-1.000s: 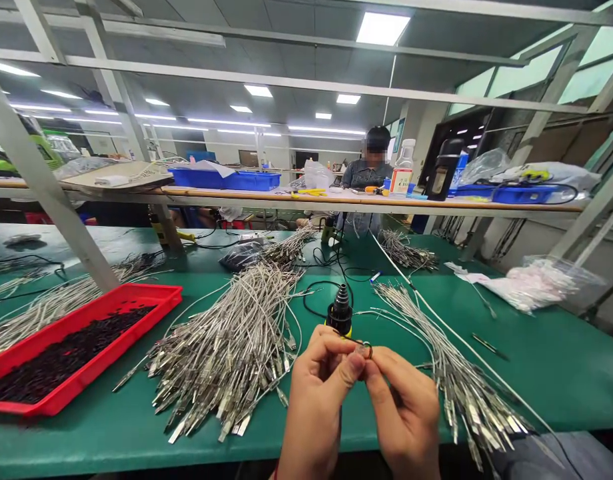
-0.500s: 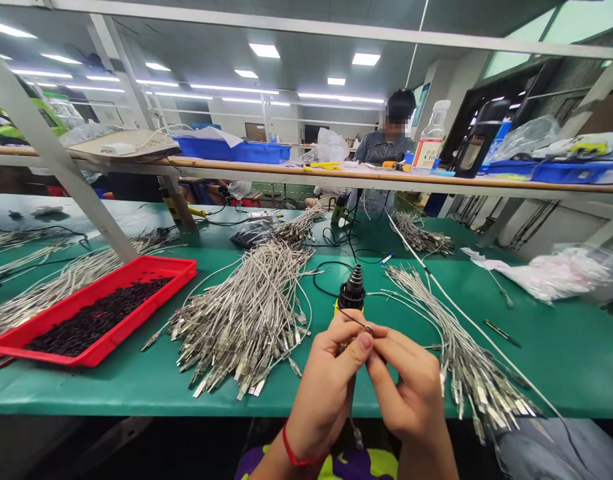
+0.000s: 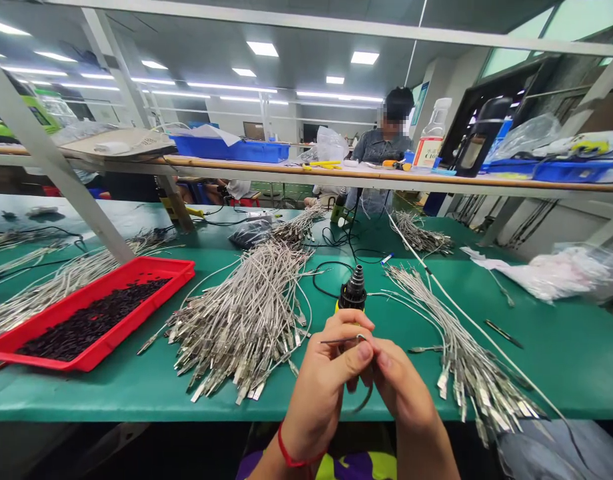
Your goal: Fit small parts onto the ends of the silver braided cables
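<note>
My left hand [image 3: 331,377], with a red string at the wrist, pinches a thin grey cable [image 3: 364,402] between thumb and fingers. A thin dark piece sticks out leftward above its thumb. My right hand [image 3: 404,387] touches the left at the fingertips and is closed on the same cable, whose lower part curves below the hands. Just beyond them a hot air gun [image 3: 354,290] stands nozzle up, its lower part hidden by my hands. A large pile of grey cables [image 3: 244,320] with metal plugs lies to the left, and another bundle [image 3: 461,347] to the right.
A red tray [image 3: 179,272] of small black tubes sits at the left. A pen [image 3: 504,333] and a plastic bag [image 3: 561,273] lie at the right. Across the green table [image 3: 561,353] runs a shelf [image 3: 286,175] with blue bins and a bottle. Behind it is a person [image 3: 381,147].
Both hands have turned slightly at the fingertips. The dark piece now points left, and the cable's lower part curves nearer the hands. My right fingers are more curled.
</note>
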